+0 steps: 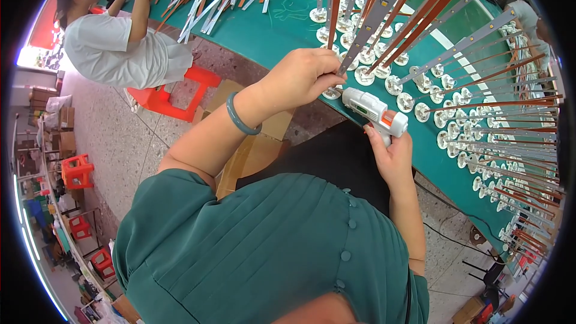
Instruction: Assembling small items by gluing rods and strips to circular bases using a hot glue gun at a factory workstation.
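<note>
At the near edge of the green table (pixel 282 30), the left hand (pixel 303 75) is pinched tight around the lower end of a grey strip (pixel 384 3) standing on a white round base (pixel 332 92). Just to the right of that base, the right hand (pixel 393 156) grips the handle of a white glue gun (pixel 373 108), its nozzle pointing at the base. Rows of the same upright strips on bases (pixel 474 114) crowd the table beyond, and a person in white (pixel 114 48) sits at the table's far-left end.

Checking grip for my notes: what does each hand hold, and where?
Right hand grips the white glue gun by its handle; left hand pinches a grey strip near its lower end.
</note>
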Tool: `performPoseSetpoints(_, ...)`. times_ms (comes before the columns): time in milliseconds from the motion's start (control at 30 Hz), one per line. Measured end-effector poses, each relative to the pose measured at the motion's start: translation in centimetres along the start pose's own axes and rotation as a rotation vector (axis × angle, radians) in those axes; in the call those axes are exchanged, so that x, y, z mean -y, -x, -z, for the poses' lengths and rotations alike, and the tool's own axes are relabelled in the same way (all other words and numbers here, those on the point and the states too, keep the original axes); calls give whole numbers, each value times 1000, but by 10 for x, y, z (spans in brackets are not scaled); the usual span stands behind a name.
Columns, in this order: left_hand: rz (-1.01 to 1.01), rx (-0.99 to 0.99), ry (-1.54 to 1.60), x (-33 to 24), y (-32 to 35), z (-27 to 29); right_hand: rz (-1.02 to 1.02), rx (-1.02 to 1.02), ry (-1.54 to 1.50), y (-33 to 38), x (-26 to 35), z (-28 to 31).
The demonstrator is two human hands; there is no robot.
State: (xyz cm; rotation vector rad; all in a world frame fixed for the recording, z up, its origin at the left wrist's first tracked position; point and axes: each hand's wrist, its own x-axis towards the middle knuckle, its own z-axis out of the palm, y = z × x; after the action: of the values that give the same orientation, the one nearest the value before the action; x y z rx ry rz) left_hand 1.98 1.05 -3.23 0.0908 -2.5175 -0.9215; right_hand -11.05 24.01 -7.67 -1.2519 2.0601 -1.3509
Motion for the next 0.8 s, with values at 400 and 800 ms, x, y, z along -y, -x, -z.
performPoseSetpoints(400, 18, 13, -1, -5, 2, 0, -76, 18, -92, -1, -2, 4)
performPoseSetpoints(800, 34, -10, 169, -15, 4, -2, -230, 116, -413, 6, -4, 28)
